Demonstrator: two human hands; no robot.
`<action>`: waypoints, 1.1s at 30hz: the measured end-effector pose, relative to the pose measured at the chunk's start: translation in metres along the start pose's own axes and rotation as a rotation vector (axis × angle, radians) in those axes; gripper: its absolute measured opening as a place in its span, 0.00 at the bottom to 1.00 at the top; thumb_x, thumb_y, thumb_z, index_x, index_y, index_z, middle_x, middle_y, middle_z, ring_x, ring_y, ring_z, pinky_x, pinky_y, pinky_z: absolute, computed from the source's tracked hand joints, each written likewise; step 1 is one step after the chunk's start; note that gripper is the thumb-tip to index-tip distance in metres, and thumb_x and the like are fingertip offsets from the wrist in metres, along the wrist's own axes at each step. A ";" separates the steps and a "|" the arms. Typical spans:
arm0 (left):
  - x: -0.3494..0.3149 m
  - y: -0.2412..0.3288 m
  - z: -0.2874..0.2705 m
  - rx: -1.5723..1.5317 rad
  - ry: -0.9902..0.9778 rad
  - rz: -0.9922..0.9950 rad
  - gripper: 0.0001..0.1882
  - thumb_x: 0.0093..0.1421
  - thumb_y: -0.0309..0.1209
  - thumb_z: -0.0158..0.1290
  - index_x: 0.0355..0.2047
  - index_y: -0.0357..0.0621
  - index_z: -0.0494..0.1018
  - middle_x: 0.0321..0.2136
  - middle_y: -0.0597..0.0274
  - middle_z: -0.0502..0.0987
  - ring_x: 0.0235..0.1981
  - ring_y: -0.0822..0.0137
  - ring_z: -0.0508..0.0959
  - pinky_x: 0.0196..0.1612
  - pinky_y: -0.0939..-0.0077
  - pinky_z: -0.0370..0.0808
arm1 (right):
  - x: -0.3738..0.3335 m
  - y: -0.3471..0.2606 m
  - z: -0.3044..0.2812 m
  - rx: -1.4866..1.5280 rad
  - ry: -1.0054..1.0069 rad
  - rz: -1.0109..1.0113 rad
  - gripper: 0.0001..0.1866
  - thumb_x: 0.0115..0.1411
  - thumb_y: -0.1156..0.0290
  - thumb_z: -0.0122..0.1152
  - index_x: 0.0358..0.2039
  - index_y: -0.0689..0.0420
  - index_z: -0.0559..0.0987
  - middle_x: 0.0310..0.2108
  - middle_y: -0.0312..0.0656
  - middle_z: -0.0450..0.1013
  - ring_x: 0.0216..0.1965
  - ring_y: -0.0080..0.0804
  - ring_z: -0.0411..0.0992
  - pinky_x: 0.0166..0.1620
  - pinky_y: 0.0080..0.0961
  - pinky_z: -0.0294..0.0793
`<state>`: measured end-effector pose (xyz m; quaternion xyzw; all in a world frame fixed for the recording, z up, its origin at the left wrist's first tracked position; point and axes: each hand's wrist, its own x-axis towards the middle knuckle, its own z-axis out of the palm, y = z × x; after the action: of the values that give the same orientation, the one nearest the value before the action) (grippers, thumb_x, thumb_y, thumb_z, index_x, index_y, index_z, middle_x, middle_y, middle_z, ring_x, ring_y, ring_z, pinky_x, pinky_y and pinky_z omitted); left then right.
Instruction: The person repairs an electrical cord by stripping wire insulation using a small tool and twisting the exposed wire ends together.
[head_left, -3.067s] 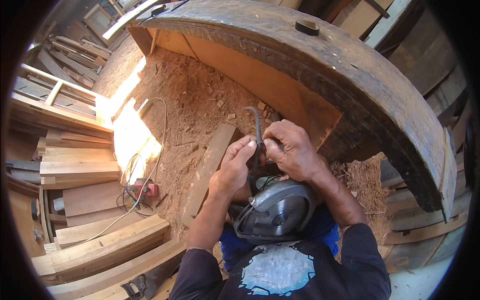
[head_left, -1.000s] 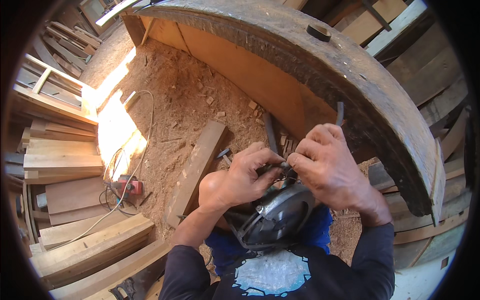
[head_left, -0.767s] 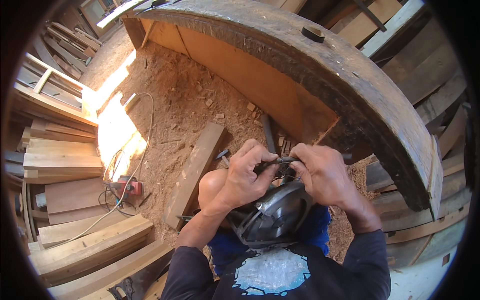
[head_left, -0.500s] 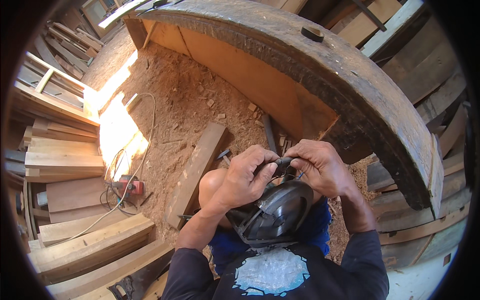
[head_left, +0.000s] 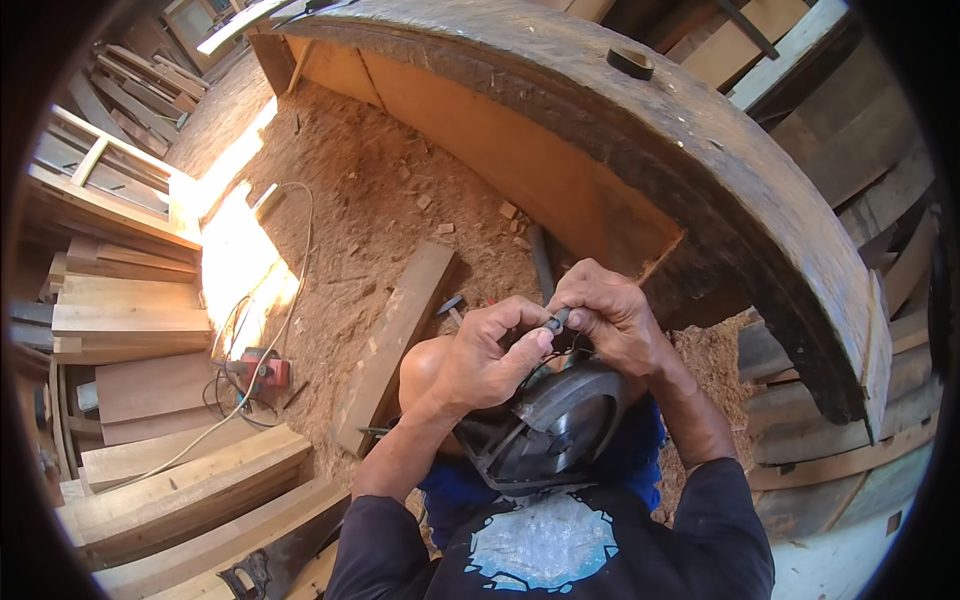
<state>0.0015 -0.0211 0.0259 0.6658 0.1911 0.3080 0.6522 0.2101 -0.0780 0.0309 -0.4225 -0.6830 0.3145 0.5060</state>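
Observation:
A circular saw (head_left: pixel 572 412) with a dark guard and round blade rests in my lap, against my shirt. Just above it, my left hand (head_left: pixel 482 358) pinches one end of a small dark cylindrical piece (head_left: pixel 556 321) between thumb and fingers. At its other end the fingertips of my right hand (head_left: pixel 612 312) are closed on it too. Thin dark wires hang below the fingers toward the saw. The fingers cover much of the piece, so its exact kind is unclear.
A big wooden workbench (head_left: pixel 700 120) curves across the far right, with a tape roll (head_left: pixel 630 65) on top. A plank (head_left: pixel 395 350) and a hammer (head_left: pixel 450 305) lie on the sawdust floor. At left are stacked timbers (head_left: pixel 180 490), a red power tool (head_left: pixel 265 370) with its cord, and a handsaw (head_left: pixel 245 577).
My right hand has shifted slightly left and up, its wrist turning inward. The small dark piece looks shorter between the fingertips, and the blue wire end is no longer visible.

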 end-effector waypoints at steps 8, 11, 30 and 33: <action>0.006 -0.001 0.002 0.295 0.032 0.044 0.04 0.61 0.24 0.60 0.36 0.39 0.78 0.28 0.60 0.77 0.32 0.66 0.77 0.37 0.70 0.72 | -0.004 -0.052 -0.019 -0.822 0.038 -0.036 0.16 0.52 0.69 0.75 0.42 0.57 0.86 0.31 0.38 0.73 0.37 0.37 0.71 0.44 0.36 0.69; 0.010 -0.002 0.007 0.396 0.040 0.164 0.04 0.59 0.23 0.62 0.33 0.41 0.77 0.28 0.57 0.77 0.32 0.59 0.76 0.37 0.67 0.72 | -0.005 -0.053 -0.022 -0.699 0.005 0.021 0.20 0.51 0.64 0.76 0.42 0.60 0.85 0.31 0.44 0.76 0.35 0.42 0.75 0.41 0.38 0.72; 0.017 -0.002 0.010 0.618 -0.046 0.339 0.09 0.49 0.19 0.61 0.30 0.41 0.73 0.27 0.57 0.76 0.33 0.52 0.75 0.37 0.61 0.71 | 0.000 -0.029 -0.008 -0.097 -0.170 0.573 0.05 0.52 0.76 0.56 0.28 0.63 0.76 0.21 0.44 0.74 0.23 0.28 0.71 0.30 0.31 0.71; 0.016 -0.004 0.008 0.560 -0.052 0.338 0.09 0.49 0.19 0.60 0.30 0.42 0.73 0.27 0.56 0.75 0.32 0.51 0.75 0.37 0.60 0.71 | -0.009 -0.017 -0.002 -0.044 -0.085 0.422 0.03 0.52 0.76 0.55 0.28 0.62 0.74 0.19 0.43 0.72 0.22 0.28 0.69 0.29 0.32 0.70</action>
<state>0.0194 -0.0163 0.0250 0.8491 0.1383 0.3305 0.3881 0.2085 -0.0938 0.0420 -0.5535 -0.6069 0.4161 0.3902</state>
